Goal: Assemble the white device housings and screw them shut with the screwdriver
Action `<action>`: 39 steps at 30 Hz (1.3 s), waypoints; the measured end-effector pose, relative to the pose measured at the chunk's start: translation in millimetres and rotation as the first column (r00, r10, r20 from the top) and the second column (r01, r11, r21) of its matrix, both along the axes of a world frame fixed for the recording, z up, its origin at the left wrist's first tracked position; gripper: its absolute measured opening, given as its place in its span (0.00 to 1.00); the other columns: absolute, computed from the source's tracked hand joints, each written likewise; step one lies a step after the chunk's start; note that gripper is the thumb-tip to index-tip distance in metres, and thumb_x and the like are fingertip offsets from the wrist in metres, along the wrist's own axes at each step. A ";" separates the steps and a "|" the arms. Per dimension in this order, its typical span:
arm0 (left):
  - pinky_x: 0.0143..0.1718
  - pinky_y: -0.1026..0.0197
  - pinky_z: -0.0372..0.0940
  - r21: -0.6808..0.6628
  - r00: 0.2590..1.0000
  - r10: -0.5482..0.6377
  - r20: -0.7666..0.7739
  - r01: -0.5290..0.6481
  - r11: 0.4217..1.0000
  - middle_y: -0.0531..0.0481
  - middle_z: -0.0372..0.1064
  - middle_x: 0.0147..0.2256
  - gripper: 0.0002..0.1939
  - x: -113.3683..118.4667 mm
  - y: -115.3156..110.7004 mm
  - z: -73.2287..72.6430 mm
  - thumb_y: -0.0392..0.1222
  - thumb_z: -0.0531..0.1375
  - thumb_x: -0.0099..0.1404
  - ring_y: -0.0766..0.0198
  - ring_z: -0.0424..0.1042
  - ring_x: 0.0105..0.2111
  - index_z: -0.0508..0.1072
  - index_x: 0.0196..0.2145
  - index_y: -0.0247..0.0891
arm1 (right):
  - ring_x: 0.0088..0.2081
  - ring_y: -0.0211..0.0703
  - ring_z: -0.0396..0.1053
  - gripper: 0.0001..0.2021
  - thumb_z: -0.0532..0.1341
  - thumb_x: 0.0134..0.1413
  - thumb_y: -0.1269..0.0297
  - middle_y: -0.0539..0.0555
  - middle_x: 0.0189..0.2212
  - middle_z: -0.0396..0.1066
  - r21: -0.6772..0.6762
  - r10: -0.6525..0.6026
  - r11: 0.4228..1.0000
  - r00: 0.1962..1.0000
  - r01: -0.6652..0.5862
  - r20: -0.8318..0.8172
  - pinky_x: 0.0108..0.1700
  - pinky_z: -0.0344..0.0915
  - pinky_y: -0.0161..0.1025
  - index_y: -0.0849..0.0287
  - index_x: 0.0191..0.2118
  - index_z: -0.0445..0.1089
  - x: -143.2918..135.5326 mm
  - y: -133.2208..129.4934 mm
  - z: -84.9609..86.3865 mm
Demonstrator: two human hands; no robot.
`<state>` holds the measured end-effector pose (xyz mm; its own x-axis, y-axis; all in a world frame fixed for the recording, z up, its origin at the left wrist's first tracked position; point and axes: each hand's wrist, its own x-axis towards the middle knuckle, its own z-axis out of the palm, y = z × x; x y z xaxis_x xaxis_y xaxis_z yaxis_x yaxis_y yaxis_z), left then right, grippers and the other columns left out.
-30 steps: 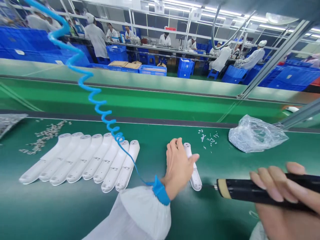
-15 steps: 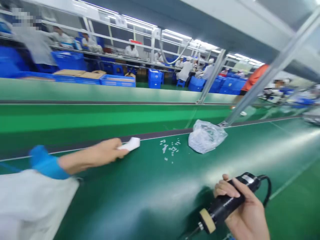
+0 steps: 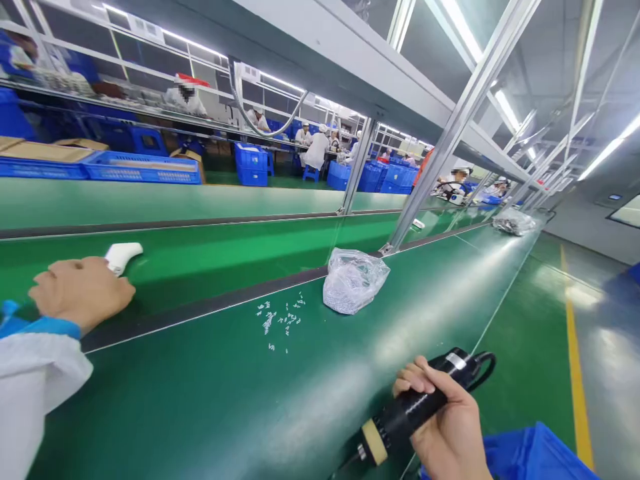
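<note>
Beyond the far edge of the green counter (image 3: 200,400), the left hand (image 3: 83,290) is gripping a white part (image 3: 123,256) between folded fingers and thumb, over the bright green strip (image 3: 225,260); whether the part is touching that strip cannot be told. Its lower length is hiding behind the hand, so only the top of its long axis is showing: it is rising away from the fingers, then bending to the right, its tip pointing roughly along the counter's far edge. The visible end is looking smooth, plain white and rounded at the bend. Near the counter's near edge, the right hand (image 3: 443,417) is wrapping firmly round a powered driver (image 3: 415,410). The driver's long axis is slanting across that edge, its cord end facing away and its thin bit pointing down and left, inward over the counter. Its barrel is showing black, with a silver label at the back, a cream ring near the nose and a dark cord looping behind.
</note>
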<state>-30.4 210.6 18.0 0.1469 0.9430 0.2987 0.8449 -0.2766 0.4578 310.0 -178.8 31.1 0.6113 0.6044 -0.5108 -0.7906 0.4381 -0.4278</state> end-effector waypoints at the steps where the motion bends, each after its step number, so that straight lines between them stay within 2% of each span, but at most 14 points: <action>1: 0.48 0.25 0.61 0.025 0.983 0.180 -0.039 -0.179 0.983 0.42 0.74 0.38 0.21 4.4 -11.1 4.6 0.55 0.53 0.60 0.23 0.64 0.55 0.73 0.39 0.33 | 0.24 0.29 0.56 0.21 0.70 0.33 0.78 0.41 0.23 0.50 -0.003 -0.022 1.000 1.000 0.022 0.016 0.29 0.67 0.32 0.59 0.33 0.60 -0.3 0.4 2.9; 2: 0.49 0.25 0.62 0.017 0.972 0.223 -0.068 -0.223 0.975 0.39 0.73 0.44 0.23 8.4 -23.8 9.4 0.51 0.54 0.60 0.22 0.62 0.56 0.72 0.45 0.30 | 0.25 0.30 0.56 0.21 0.70 0.31 0.78 0.42 0.23 0.50 -0.003 -0.039 0.999 0.998 0.040 0.040 0.29 0.67 0.33 0.59 0.32 0.61 -0.7 1.4 5.5; 5: 0.50 0.44 0.69 -0.052 0.989 0.101 -0.111 -0.107 0.993 0.45 0.74 0.46 0.22 18.3 -69.8 19.6 0.52 0.56 0.63 0.42 0.73 0.51 0.73 0.49 0.37 | 0.25 0.30 0.55 0.20 0.69 0.30 0.78 0.43 0.23 0.50 -0.004 -0.046 0.999 0.987 0.048 0.155 0.29 0.66 0.33 0.60 0.31 0.61 -4.2 9.4 11.1; 6: 0.50 0.48 0.70 -0.073 0.994 0.066 -0.092 -0.073 0.995 0.46 0.74 0.48 0.22 20.9 -87.2 20.2 0.53 0.57 0.63 0.47 0.74 0.49 0.73 0.50 0.39 | 0.25 0.31 0.55 0.20 0.69 0.30 0.78 0.43 0.23 0.51 -0.006 -0.038 0.999 0.979 0.040 0.199 0.29 0.66 0.33 0.60 0.31 0.61 -6.3 13.5 12.3; 8: 0.52 0.49 0.69 -0.102 0.998 -0.015 0.068 0.022 0.995 0.44 0.73 0.50 0.21 25.2 -124.1 16.1 0.52 0.58 0.63 0.49 0.73 0.49 0.73 0.50 0.40 | 0.25 0.32 0.54 0.18 0.69 0.30 0.76 0.44 0.23 0.51 -0.011 -0.026 0.999 0.957 0.030 0.290 0.29 0.65 0.33 0.59 0.30 0.61 -12.2 23.6 14.0; 11: 0.53 0.49 0.67 -0.092 0.974 -0.109 0.199 0.130 0.987 0.44 0.73 0.49 0.17 29.3 -177.5 -3.9 0.50 0.57 0.65 0.50 0.72 0.49 0.73 0.47 0.40 | 0.25 0.33 0.55 0.16 0.68 0.32 0.73 0.45 0.21 0.53 0.011 -0.052 0.999 0.889 0.053 0.454 0.30 0.65 0.34 0.58 0.29 0.62 -23.7 41.6 14.5; 15: 0.56 0.44 0.63 -0.006 0.962 -0.195 0.190 0.200 0.980 0.41 0.70 0.51 0.11 31.8 -225.9 -41.8 0.43 0.54 0.68 0.48 0.68 0.53 0.72 0.43 0.38 | 0.24 0.35 0.57 0.14 0.67 0.33 0.72 0.44 0.19 0.56 0.099 -0.111 0.993 0.778 0.064 0.618 0.32 0.64 0.37 0.57 0.27 0.62 -38.4 67.3 9.7; 17: 0.56 0.42 0.62 0.002 0.960 -0.221 0.174 0.224 0.975 0.41 0.69 0.52 0.10 31.9 -237.5 -53.6 0.41 0.53 0.70 0.47 0.66 0.54 0.72 0.43 0.39 | 0.24 0.35 0.58 0.13 0.66 0.34 0.71 0.44 0.18 0.55 0.127 -0.130 0.990 0.755 0.063 0.643 0.33 0.64 0.37 0.57 0.27 0.61 -44.2 79.3 5.9; 19: 0.54 0.42 0.63 -0.006 0.955 -0.242 0.173 0.246 0.969 0.42 0.68 0.52 0.09 31.5 -242.9 -57.2 0.38 0.53 0.70 0.48 0.65 0.54 0.72 0.43 0.39 | 0.23 0.35 0.58 0.13 0.66 0.36 0.71 0.43 0.18 0.55 0.149 -0.141 0.987 0.737 0.056 0.661 0.34 0.64 0.38 0.57 0.28 0.60 -48.7 90.2 2.2; 25: 0.51 0.44 0.64 -0.011 0.933 -0.294 0.209 0.303 0.953 0.44 0.70 0.49 0.07 40.1 -254.2 -46.0 0.34 0.55 0.70 0.49 0.66 0.51 0.71 0.42 0.39 | 0.23 0.35 0.58 0.12 0.64 0.35 0.73 0.43 0.18 0.54 0.161 -0.142 0.986 0.731 0.044 0.667 0.34 0.65 0.39 0.57 0.26 0.60 -57.5 108.1 1.3; 30: 0.49 0.47 0.64 -0.010 0.870 -0.421 0.256 0.438 0.899 0.46 0.69 0.51 0.08 57.7 -272.9 -38.2 0.32 0.57 0.70 0.52 0.66 0.51 0.71 0.45 0.40 | 0.24 0.35 0.56 0.11 0.63 0.37 0.74 0.45 0.18 0.53 0.106 -0.069 0.994 0.773 0.002 0.631 0.32 0.64 0.37 0.58 0.25 0.59 -72.7 94.6 18.6; 35: 0.50 0.48 0.63 0.018 0.844 -0.456 0.282 0.470 0.882 0.46 0.68 0.53 0.14 60.7 -279.5 -35.8 0.33 0.60 0.69 0.53 0.64 0.53 0.69 0.51 0.42 | 0.25 0.34 0.53 0.09 0.62 0.38 0.76 0.46 0.20 0.51 0.062 -0.001 0.997 0.820 -0.043 0.572 0.30 0.64 0.34 0.59 0.26 0.60 -94.2 76.8 37.1; 37: 0.50 0.47 0.63 0.047 0.834 -0.477 0.275 0.484 0.874 0.46 0.69 0.53 0.13 60.2 -278.5 -36.2 0.33 0.61 0.68 0.52 0.64 0.53 0.71 0.50 0.42 | 0.25 0.33 0.52 0.10 0.61 0.38 0.76 0.46 0.21 0.50 0.056 0.018 0.997 0.843 -0.057 0.538 0.30 0.63 0.33 0.59 0.27 0.60 -100.2 72.8 41.2; 39: 0.50 0.47 0.62 0.091 0.829 -0.496 0.258 0.491 0.867 0.47 0.70 0.52 0.07 60.1 -277.1 -36.4 0.33 0.60 0.69 0.53 0.65 0.52 0.74 0.44 0.41 | 0.25 0.33 0.52 0.09 0.61 0.38 0.76 0.46 0.22 0.49 0.053 0.028 0.997 0.856 -0.064 0.517 0.29 0.63 0.33 0.60 0.27 0.60 -104.0 70.4 43.4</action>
<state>29.7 -66.5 -18.4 0.5038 0.7596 0.4113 0.4413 -0.6357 0.6333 206.0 -108.4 74.4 0.7467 0.6592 -0.0885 -0.4847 0.4482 -0.7511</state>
